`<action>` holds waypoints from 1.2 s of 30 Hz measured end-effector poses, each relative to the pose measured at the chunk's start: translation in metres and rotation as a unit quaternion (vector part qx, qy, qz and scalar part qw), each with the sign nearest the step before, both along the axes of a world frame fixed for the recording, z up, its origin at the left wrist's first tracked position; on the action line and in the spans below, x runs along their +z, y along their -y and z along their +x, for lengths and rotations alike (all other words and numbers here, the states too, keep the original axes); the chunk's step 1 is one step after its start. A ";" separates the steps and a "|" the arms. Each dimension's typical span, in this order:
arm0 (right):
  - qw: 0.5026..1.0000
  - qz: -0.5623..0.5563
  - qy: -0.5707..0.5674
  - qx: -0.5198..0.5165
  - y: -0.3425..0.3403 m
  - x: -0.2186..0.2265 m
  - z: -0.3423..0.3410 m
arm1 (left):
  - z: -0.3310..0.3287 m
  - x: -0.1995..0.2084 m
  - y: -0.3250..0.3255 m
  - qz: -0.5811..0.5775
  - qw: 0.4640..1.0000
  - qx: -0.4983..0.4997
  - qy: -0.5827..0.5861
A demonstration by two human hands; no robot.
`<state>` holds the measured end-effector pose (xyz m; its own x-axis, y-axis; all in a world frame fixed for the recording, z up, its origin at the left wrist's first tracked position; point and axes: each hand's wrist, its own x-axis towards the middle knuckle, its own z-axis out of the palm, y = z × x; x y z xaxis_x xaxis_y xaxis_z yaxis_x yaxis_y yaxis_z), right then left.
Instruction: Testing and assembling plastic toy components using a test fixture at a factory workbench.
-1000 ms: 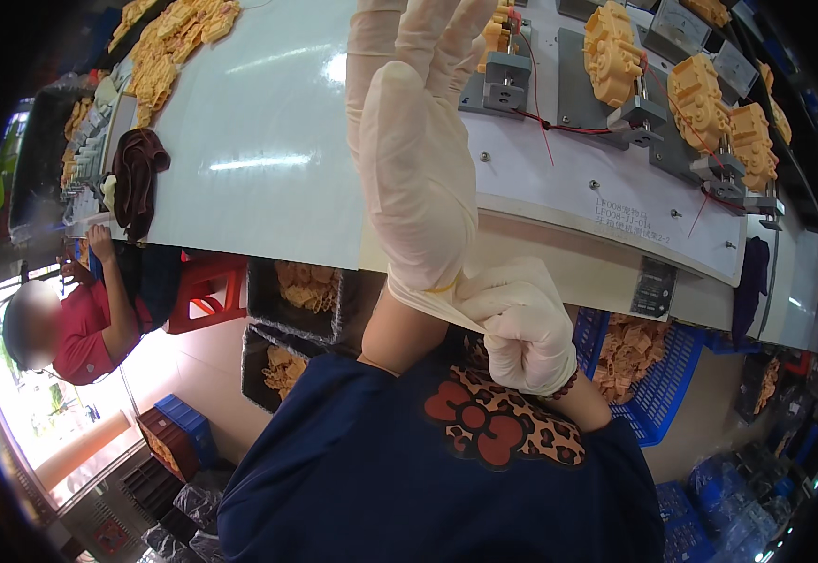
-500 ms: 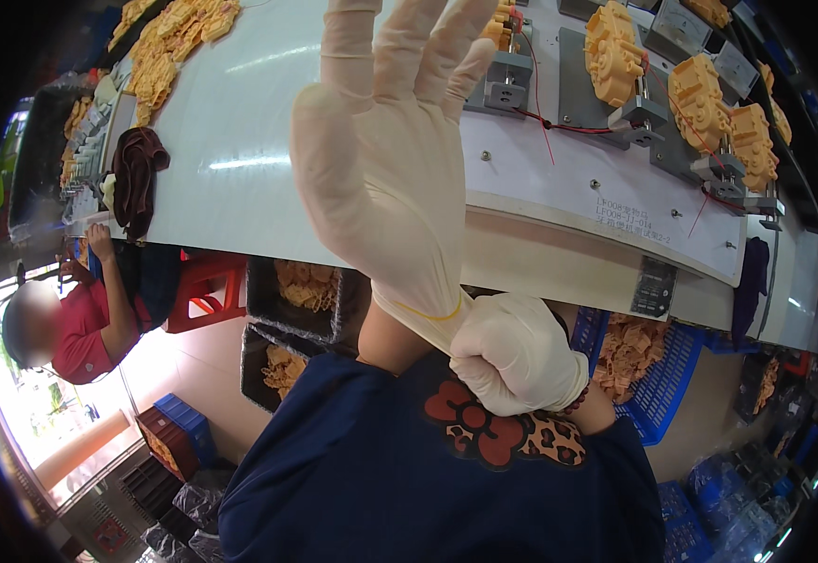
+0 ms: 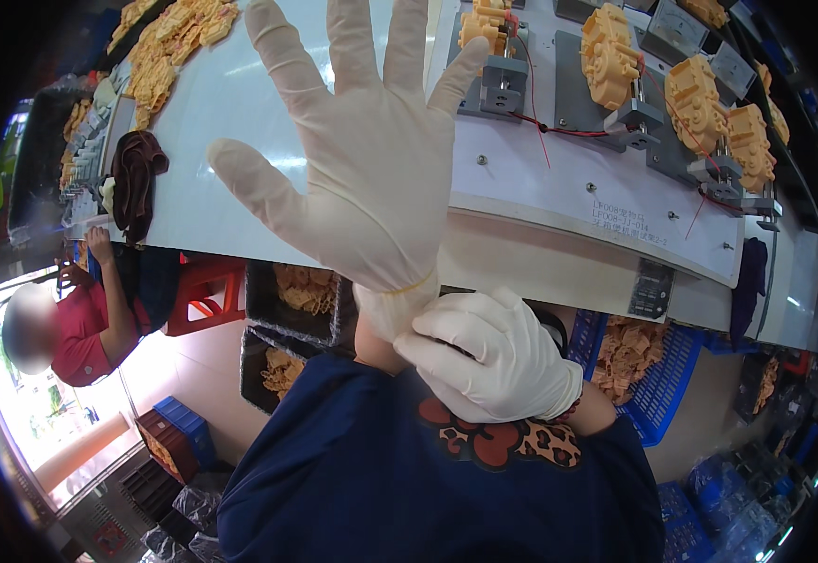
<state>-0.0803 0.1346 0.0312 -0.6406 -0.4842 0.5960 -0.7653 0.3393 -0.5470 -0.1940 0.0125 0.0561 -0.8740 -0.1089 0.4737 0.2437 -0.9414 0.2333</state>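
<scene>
Just above the centre of the view, toward eleven o'clock, the left hand [image 3: 371, 188] is upright, palm toward the camera, its fingers stretched and spread, with nothing between them. It wears the left glove [image 3: 334, 220], white, with a yellow ring [image 3: 401, 288] around the wrist; the cuff [image 3: 381, 314] covers the wrist below the ring, with bare forearm beneath.

Toward five o'clock, close to the centre, the right hand [image 3: 493, 357], also gloved in white, reaches across with curled fingers closed on the cuff at its right side. A dark bracelet [image 3: 573, 410] circles the right wrist. At six o'clock is the navy shirt [image 3: 409, 497] with a bow print [image 3: 489, 441].

Behind the hands, the bench [image 3: 193, 202] crosses the upper view. Between one and two o'clock, orange housings [image 3: 611, 56] sit on grey fixtures [image 3: 639, 122] with red wires [image 3: 578, 131]. The tip of the left little finger overlaps the nearest fixture; touching cannot be told. A pile of orange parts [image 3: 183, 42] lies between ten and eleven, a brown cloth [image 3: 137, 183] toward ten. At nine are a red stool [image 3: 207, 324] and a seated co-worker [image 3: 94, 328]; at eight, black bins [image 3: 258, 291]; toward four, a blue basket [image 3: 657, 403] holding orange parts.
</scene>
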 end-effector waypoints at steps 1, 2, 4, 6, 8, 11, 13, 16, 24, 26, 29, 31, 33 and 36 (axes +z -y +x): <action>0.999 -0.035 0.005 0.011 -0.001 0.000 0.000 | 0.000 0.000 0.002 -0.002 1.000 0.002 -0.001; 0.997 -0.068 0.008 0.021 -0.003 0.000 -0.001 | -0.002 -0.001 0.004 0.032 0.997 -0.058 -0.028; 0.985 -0.164 0.055 0.013 -0.008 -0.013 0.002 | -0.003 0.002 0.010 0.064 0.989 -0.118 -0.058; 0.966 -0.211 0.140 -0.049 -0.015 -0.012 -0.002 | 0.001 0.002 0.010 0.093 0.982 -0.154 -0.051; 0.951 -0.197 0.218 -0.093 -0.022 -0.014 -0.005 | 0.010 0.004 0.003 0.140 0.965 -0.215 -0.048; 0.925 -0.183 0.328 -0.062 -0.021 -0.016 -0.009 | 0.012 0.005 -0.020 0.251 0.906 -0.333 -0.077; 0.927 -0.239 0.289 0.001 -0.009 -0.038 -0.007 | 0.026 0.012 -0.008 0.261 0.875 -0.408 0.021; 0.868 -0.252 0.387 0.182 -0.010 -0.019 -0.023 | 0.042 0.016 -0.013 0.308 0.798 -0.517 -0.011; 0.908 -0.310 0.243 0.143 -0.002 -0.048 -0.021 | 0.067 0.028 -0.045 0.258 0.805 -0.533 -0.050; 0.908 -0.308 0.244 0.144 -0.001 -0.049 -0.023 | 0.067 0.029 -0.046 0.236 0.833 -0.498 -0.061; 0.958 -0.215 0.190 0.032 0.008 -0.073 -0.026 | 0.064 0.029 -0.049 0.229 0.810 -0.537 -0.045; 0.980 -0.101 0.168 -0.033 0.009 -0.079 -0.025 | 0.063 0.029 -0.049 0.222 0.806 -0.547 -0.036; 0.985 0.014 0.144 -0.098 0.009 -0.075 -0.022 | 0.063 0.030 -0.051 0.208 0.782 -0.586 -0.049; 0.970 0.047 0.232 -0.057 0.002 -0.064 -0.019 | 0.063 0.024 -0.048 0.208 0.760 -0.612 -0.070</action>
<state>-0.0989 0.1324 -0.0325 -0.8823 -0.4322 0.1865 -0.3980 0.4733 -0.7859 -0.1307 0.0603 0.0802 -0.3845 0.5794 0.7187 -0.8790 -0.4675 -0.0934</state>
